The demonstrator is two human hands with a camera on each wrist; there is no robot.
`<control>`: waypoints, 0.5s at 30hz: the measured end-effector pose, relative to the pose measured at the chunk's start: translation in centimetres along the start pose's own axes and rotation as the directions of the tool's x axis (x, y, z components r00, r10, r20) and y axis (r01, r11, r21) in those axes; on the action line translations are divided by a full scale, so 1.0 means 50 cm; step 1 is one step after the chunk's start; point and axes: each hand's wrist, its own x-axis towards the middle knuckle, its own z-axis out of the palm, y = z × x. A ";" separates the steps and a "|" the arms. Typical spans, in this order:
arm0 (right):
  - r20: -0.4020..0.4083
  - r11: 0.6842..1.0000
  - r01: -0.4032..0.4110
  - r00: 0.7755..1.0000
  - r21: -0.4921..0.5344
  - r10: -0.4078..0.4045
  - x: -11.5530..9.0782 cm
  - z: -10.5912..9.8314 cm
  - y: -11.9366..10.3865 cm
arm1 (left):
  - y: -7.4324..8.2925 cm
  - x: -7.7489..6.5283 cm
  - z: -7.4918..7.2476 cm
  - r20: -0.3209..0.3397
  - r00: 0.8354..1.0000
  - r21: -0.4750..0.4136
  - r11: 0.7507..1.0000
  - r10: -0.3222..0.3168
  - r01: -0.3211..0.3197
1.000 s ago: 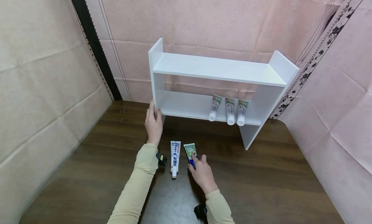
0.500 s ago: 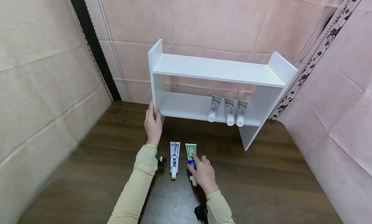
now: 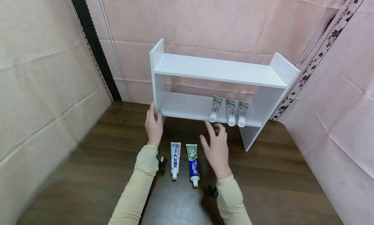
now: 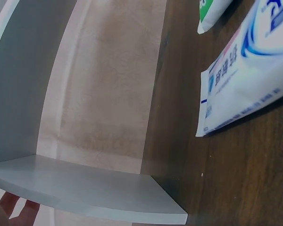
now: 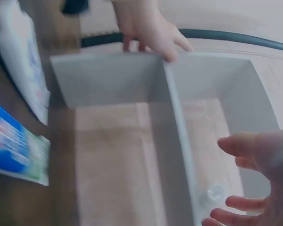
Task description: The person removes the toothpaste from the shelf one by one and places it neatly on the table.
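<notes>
A cloth-walled booth (image 3: 277,20) is enclosing a wood-grained table (image 3: 286,173); what building is holding it, no view is showing. Creased pink cloth (image 3: 201,18) is hanging behind the table's far edge, cream cloth (image 3: 46,85) is rising along the left edge, and pale pink cloth (image 3: 342,101) along the right. A black strip (image 3: 98,48) is running down to the far left corner, and a flowered border (image 3: 319,54) is slanting to the far right one.
</notes>
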 end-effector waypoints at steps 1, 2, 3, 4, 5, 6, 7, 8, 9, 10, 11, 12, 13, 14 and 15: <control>-0.018 1.000 0.006 1.000 -0.009 -0.006 0.014 -0.006 0.002 | 0.001 0.000 0.000 0.001 1.000 -0.003 1.000 -0.001 0.001; -0.029 1.000 0.006 1.000 -0.021 -0.007 0.029 -0.011 0.005 | 0.002 -0.001 0.000 0.001 1.000 -0.004 1.000 -0.002 0.002; -0.033 0.999 0.006 0.999 -0.032 -0.007 0.042 -0.016 0.007 | 0.004 -0.001 0.000 0.001 1.000 -0.005 1.000 -0.003 0.003; -0.031 0.999 0.006 1.000 -0.047 -0.007 0.056 -0.019 0.010 | 0.005 -0.002 0.000 0.001 1.000 -0.007 1.000 -0.002 0.002; -0.021 0.998 0.002 1.000 -0.059 -0.003 0.070 -0.022 0.012 | 0.006 -0.002 -0.001 0.003 1.000 -0.009 1.000 0.000 0.000; -0.007 0.998 -0.003 1.000 -0.070 0.003 0.083 -0.024 0.014 | 0.006 -0.002 -0.001 0.004 1.000 -0.011 1.000 0.002 -0.002; 0.007 0.997 -0.008 1.000 -0.079 0.009 0.095 -0.025 0.016 | 0.007 -0.002 -0.001 0.005 1.000 -0.013 1.000 0.004 -0.004; 0.024 0.996 -0.013 1.000 -0.089 0.015 0.107 -0.025 0.017 | 0.007 -0.002 -0.001 0.004 1.000 -0.013 1.000 0.008 -0.008; 0.042 0.995 -0.012 0.999 -0.100 0.016 0.118 -0.024 0.018 | 0.007 -0.001 -0.002 0.003 1.000 -0.013 1.000 0.011 -0.011; 0.065 0.993 -0.015 0.998 -0.116 0.022 0.127 -0.022 0.018 | 0.005 -0.001 -0.003 0.001 1.000 -0.009 1.000 0.011 -0.011; 0.087 0.991 -0.017 0.996 -0.131 0.029 0.135 -0.020 0.017 | 0.005 0.000 -0.004 -0.002 1.000 -0.008 1.000 0.011 -0.011; 0.108 0.989 -0.019 0.994 -0.143 0.035 0.142 -0.017 0.017 | 0.004 0.000 -0.005 -0.005 1.000 -0.006 1.000 0.011 -0.011; 0.127 0.988 -0.023 0.991 -0.155 0.043 0.149 -0.016 0.016 | 0.004 0.001 -0.004 -0.007 1.000 -0.006 1.000 0.010 -0.010; 0.142 0.985 -0.022 0.989 -0.171 0.047 0.154 -0.014 0.016 | 0.004 0.001 -0.003 -0.009 1.000 -0.007 1.000 0.011 -0.011; 0.154 0.982 -0.025 0.987 -0.186 0.054 0.159 -0.013 0.017 | 0.004 0.001 -0.003 -0.010 1.000 -0.007 1.000 0.009 -0.010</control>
